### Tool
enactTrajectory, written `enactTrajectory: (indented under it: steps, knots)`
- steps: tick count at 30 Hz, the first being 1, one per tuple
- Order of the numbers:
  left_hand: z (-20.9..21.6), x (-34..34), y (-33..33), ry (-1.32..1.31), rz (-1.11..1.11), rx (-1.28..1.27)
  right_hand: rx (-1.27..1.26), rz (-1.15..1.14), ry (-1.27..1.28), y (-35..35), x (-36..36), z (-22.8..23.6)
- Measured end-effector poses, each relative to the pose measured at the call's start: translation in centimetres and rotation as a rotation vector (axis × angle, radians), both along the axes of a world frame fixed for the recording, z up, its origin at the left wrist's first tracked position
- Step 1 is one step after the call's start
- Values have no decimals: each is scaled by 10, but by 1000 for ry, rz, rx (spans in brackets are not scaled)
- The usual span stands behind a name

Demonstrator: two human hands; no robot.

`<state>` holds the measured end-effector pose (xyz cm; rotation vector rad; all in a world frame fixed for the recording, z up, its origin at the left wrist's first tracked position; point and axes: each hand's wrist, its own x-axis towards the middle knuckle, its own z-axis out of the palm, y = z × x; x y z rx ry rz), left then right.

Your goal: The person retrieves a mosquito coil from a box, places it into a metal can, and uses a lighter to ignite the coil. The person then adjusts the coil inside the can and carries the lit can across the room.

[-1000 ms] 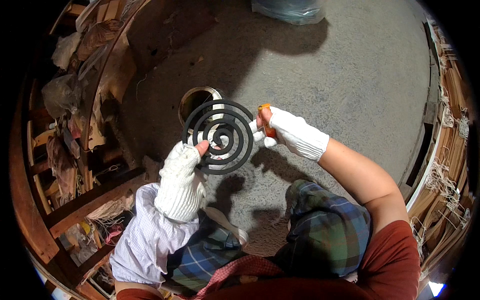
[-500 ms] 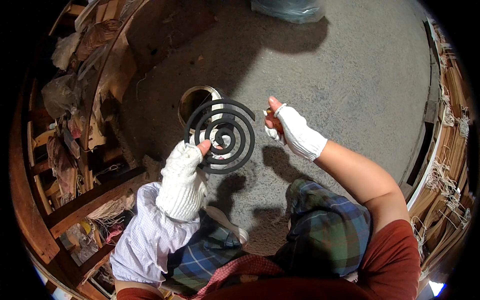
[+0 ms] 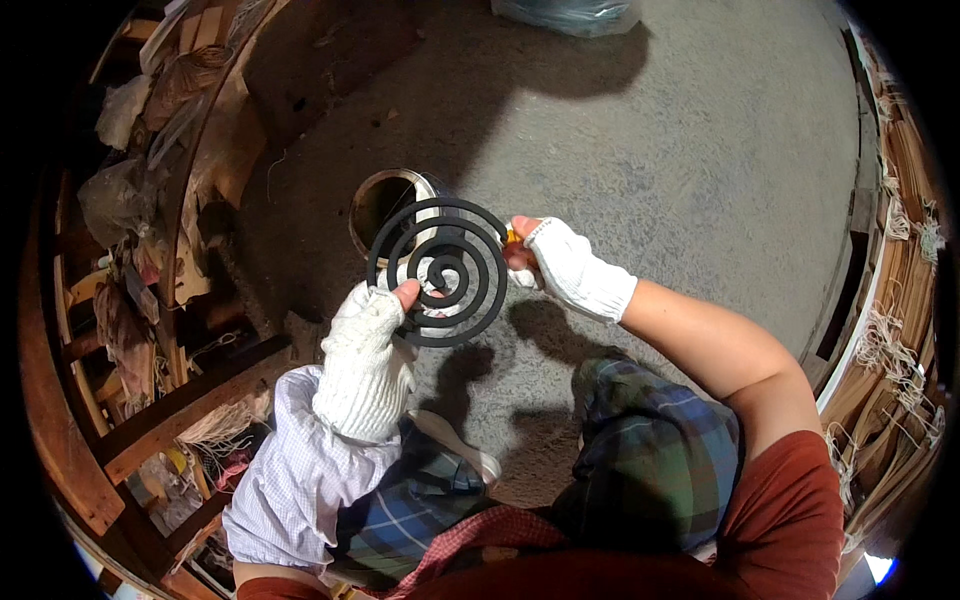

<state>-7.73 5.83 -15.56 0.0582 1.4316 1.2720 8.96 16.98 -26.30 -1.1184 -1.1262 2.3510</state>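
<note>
A black mosquito coil (image 3: 445, 341) lies level in front of me, held at its near left side by my left hand (image 3: 362, 325). The thumb presses on top of the coil, with gloved fingers beneath it. Closed round a small orange-yellow lighter (image 3: 513, 238) is my right hand (image 3: 580, 265), its thumb on top. The lighter is right by the coil's outer end; whether they touch, and any flame, I cannot make out. Both hands wear white knitted gloves with bare fingertips showing. Behind the coil, a round open can (image 3: 354, 222) stands on the floor, partly hidden.
A wooden rack (image 3: 150, 425) with crumpled plastic and scraps runs along the left. Tied bundles of thin brown strips (image 3: 905, 255) line the right side. At the far end, a clear plastic bag (image 3: 570, 15) sits on the concrete floor (image 3: 700, 170).
My right hand has moved left with the lighter, up to the coil's outer end. My left hand and the coil stay nearly where they were.
</note>
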Motion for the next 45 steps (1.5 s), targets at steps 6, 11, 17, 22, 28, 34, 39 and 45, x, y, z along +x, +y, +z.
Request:
enactTrajectory:
  steps: [6, 11, 17, 22, 28, 34, 39, 45]
  knots:
    - [-2, 0, -1, 12, -3, 0, 5, 11, -8, 1, 2, -2]
    - [6, 4, 2, 21, -16, -16, 11, 40, 3, 1, 3, -5]
    - [-1, -1, -4, -27, -19, 53, -21, 30, 10, 1, 3, -3]
    - [4, 3, 0, 38, -21, -14, -105, 19, 59, 2, 4, -7]
    - [5, 5, 3, 48, -10, -3, -108, 21, 76, 1, 5, -17]
    - [-3, 0, -2, 63, -36, 26, -125, 32, 25, 2, 5, -7]
    - [-2, -1, -2, 76, -34, 23, -83, 55, -9, 3, 5, -6]
    - [-4, -1, -3, 48, -30, 42, -51, 106, 72, 5, 9, -15]
